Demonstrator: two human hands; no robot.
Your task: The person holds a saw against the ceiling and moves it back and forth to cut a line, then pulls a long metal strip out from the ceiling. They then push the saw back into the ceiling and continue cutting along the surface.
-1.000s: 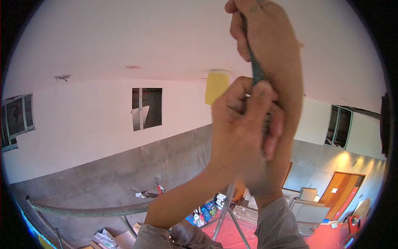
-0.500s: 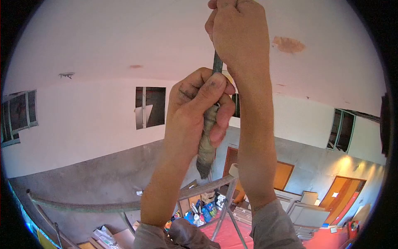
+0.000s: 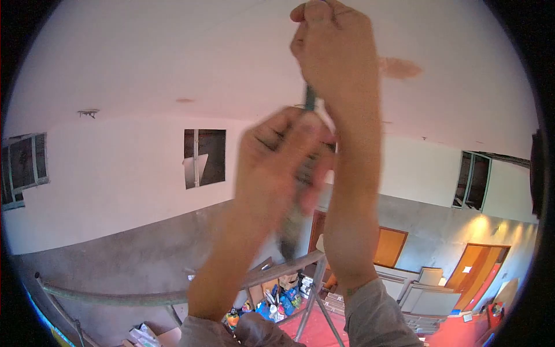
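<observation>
My left hand (image 3: 283,153) is closed around a dark narrow strip (image 3: 310,97) whose lower part is a greyish, wrapped-looking piece (image 3: 293,225). This lower part tapers to a dark end below my palm. Above it, my right hand (image 3: 336,49) is raised near the ceiling, fingers curled. The strip runs up behind the right wrist, and its top is hidden there. Motion blurs my left hand and the wrapped piece, so fine detail is lost.
White ceiling (image 3: 231,69) with a brownish patch (image 3: 400,67) spreads overhead. A metal scaffold rail (image 3: 144,298) curves below me. Far down, bags and boxes (image 3: 280,301) lie beside a red floor (image 3: 318,329), with stacked grey panels (image 3: 430,298) and a wooden door (image 3: 477,274) at right.
My left hand and the wrapped piece have shifted slightly down and right, now blurred. My right hand stays high, nearly in place. The view has tilted slightly.
</observation>
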